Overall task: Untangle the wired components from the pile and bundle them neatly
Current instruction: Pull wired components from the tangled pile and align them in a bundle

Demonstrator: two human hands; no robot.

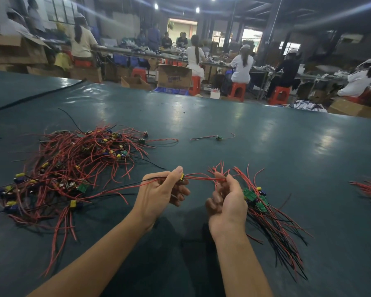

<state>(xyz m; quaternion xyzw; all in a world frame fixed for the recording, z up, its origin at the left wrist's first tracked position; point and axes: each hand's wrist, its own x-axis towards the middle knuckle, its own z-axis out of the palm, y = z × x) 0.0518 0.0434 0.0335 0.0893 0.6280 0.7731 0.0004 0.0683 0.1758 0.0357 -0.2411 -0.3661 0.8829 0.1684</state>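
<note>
— Dark green sheeting point(223, 125) is covering the long workbench, and ceiling lights are glaring off it. Behind it, along the top of the frame, workers are sitting on red stools point(237, 91) at other benches, and cardboard boxes point(174, 76) are standing on the floor.

— What are the hands doing?

— Near bottom centre, the left hand point(161, 194) is pinching a small wired component point(182, 176) between thumb and fingers. Its red lead point(201, 177) is stretching across to the right hand point(227, 202), which is nipping it with thumb and forefinger. The other fingers are curling round a bundle point(266, 211) of components, with green boards showing just right of the palm.

— And the pile?

— The tangled pile point(73, 163) is lying at left centre, near the left hand. One lone component point(217, 137) is lying farther up the bench, mid-frame. Both forearms are reaching in from the bottom edge.
</note>
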